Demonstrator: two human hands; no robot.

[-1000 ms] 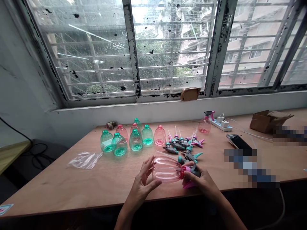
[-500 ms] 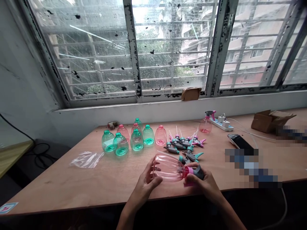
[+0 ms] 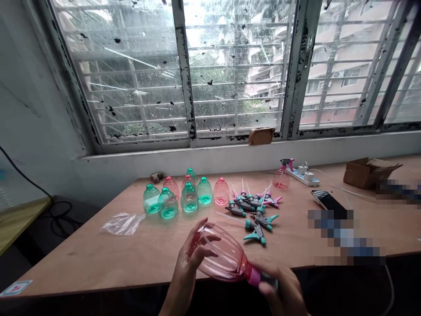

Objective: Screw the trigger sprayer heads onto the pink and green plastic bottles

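Between the two hands — one pink bottle [image 3: 223, 259], tilted, its neck toward the right hand [image 3: 284, 283].

The left hand [image 3: 189, 259] is half open, fingers spread and bent around the bottle's base end; the right hand, blurred, is closed around the spray head [image 3: 254, 276] at its neck. Beyond the left hand stand five green bottles [image 3: 168, 208] and three topless pink bottles [image 3: 221, 193]. Farther off, beyond the right hand, stands one sprayer-topped bottle [image 3: 281, 177]. Just ahead of the hands lie loose spray heads [image 3: 255, 230] — too overlapped to count. One plastic bag [image 3: 123, 224] lies leftward of the left hand; one phone [image 3: 330, 202], ahead and rightward of the right.
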